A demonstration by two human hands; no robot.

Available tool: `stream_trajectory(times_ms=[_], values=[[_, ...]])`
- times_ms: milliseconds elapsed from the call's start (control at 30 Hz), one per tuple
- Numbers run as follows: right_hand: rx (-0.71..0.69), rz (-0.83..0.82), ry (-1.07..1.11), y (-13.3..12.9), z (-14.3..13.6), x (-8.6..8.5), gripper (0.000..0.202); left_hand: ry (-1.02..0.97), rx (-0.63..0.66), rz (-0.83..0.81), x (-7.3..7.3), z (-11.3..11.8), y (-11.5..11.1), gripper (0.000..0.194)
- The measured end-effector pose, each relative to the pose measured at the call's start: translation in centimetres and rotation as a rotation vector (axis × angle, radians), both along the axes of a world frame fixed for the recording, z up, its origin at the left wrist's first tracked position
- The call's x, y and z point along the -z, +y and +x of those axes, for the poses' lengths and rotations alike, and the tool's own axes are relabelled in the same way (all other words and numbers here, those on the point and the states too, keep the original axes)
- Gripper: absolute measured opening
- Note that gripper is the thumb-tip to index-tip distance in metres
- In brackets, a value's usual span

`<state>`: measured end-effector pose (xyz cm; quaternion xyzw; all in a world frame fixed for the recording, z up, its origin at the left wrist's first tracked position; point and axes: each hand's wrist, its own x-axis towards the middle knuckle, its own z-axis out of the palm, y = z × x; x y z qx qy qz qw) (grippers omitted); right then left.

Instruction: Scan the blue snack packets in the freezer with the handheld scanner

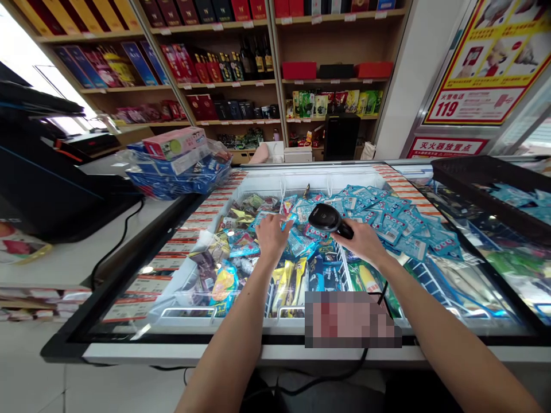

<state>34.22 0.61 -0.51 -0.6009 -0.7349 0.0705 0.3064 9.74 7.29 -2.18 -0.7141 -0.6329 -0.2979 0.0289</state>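
Observation:
My right hand (361,244) grips the handle of a black barcode scanner (326,218), its head pointing left above the glass. A black cable trails down from the handle. Left of the scanner, my left hand (271,234) is held over the glass lid with its thumb apart from its fingers. Blue packets lie just beyond and beside the left hand; whether its fingertips touch one is hard to tell. A wide heap of blue packets (398,221) is spread over the glass to the right of the scanner. Under the glass, the chest freezer (172,350) holds colourful bags in white wire baskets.
A plastic-wrapped bundle of blue packages (185,166) stands at the left, with a pink box (174,143) on top. A dark crate (486,178) sits at the right with blue packets in it. Stocked shelves (224,86) line the back. A blurred patch hides part of the front edge.

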Motion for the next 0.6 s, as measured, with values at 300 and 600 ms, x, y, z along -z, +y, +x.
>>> stream_trajectory(times_ms=[300,600], values=[[0.014,0.016,0.022,0.1,0.1,-0.2,0.041,0.045,0.181,-0.074,1.0,3.9,-0.9,0.050],[0.030,0.009,0.006,0.2,0.1,-0.1,0.040,-0.040,0.314,-0.158,0.9,3.7,-0.6,0.048]])
